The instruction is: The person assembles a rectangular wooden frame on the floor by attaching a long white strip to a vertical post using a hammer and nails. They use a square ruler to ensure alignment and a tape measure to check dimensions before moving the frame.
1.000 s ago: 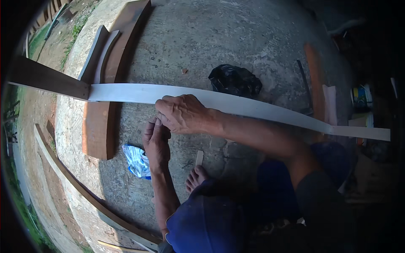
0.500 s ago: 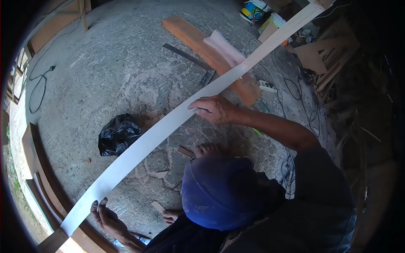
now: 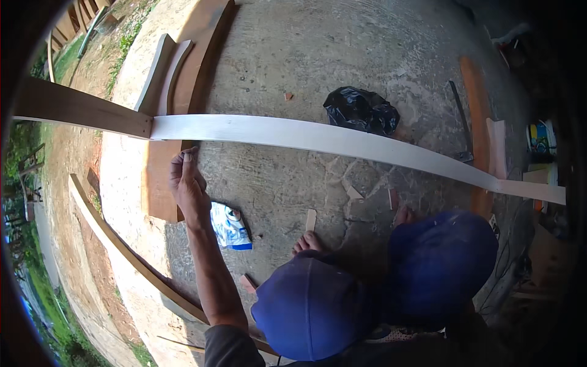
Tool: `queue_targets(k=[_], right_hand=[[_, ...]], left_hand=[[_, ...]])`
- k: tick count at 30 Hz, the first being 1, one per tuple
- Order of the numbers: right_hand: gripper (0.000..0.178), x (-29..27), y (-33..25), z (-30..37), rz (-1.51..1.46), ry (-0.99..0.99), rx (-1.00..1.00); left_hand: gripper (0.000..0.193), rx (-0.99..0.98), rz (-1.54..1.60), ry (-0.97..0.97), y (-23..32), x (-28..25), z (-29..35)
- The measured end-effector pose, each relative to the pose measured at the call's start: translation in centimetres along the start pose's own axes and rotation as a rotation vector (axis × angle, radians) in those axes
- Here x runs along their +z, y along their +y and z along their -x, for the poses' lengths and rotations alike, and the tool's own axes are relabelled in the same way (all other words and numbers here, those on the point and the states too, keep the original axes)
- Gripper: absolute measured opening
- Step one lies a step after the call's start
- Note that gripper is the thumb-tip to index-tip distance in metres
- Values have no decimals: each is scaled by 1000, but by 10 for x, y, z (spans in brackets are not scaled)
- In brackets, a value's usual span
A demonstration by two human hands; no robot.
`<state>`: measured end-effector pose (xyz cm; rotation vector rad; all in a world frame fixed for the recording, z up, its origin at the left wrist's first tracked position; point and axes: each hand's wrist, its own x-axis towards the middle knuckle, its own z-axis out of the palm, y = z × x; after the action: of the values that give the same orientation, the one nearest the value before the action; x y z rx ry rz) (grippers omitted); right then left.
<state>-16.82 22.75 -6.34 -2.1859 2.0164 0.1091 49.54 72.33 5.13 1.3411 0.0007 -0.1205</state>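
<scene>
A long, pale wooden board [image 3: 257, 129] stretches across the view above my knees. Its left end meets a darker brown wooden piece [image 3: 79, 107] at a joint, and its right end meets another pale wooden piece [image 3: 532, 189]. My left hand [image 3: 191, 183] is just below the board's near edge, close to the left joint. Its fingers are curled in and the thumb presses against them; anything held there is hidden. I cannot tell whether the fingertips touch the board. My right hand is out of view.
A crumpled black plastic bag [image 3: 361, 110] lies beyond the board. Thick brown planks [image 3: 162, 183] and curved wooden pieces [image 3: 177, 73] lie at left. A blue-and-white packet [image 3: 229, 226] sits near my left forearm. An orange-brown plank [image 3: 476, 104] and metal square [image 3: 460, 113] are at right.
The view has swung toward the left, showing the sunlit ground outside. My right hand, earlier on the board's middle, has left the view. My left hand stays near the board's left end.
</scene>
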Motion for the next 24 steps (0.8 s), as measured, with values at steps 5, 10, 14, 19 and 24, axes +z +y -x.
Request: queue_targets(k=[5, 10, 14, 19, 24], right_hand=[[31, -85, -122, -2, -183, 60, -418], [21, -150, -320, 46, -373, -137, -869], [23, -180, -471, 105, -403, -558, -1029], [27, -144, -606, 157, -246, -886, -1152], [29, -67, -694, 199, -476, -1076, -1329]], left_hand=[[16, -17, -37, 217, -14, -51, 9], [16, -2, -12, 254, -7, -78, 13], [16, 27, 4, 194, -6, -83, 1], [17, 19, 57, 174, -4, -61, -13], [18, 110, -171, 204, 1, -60, -42]])
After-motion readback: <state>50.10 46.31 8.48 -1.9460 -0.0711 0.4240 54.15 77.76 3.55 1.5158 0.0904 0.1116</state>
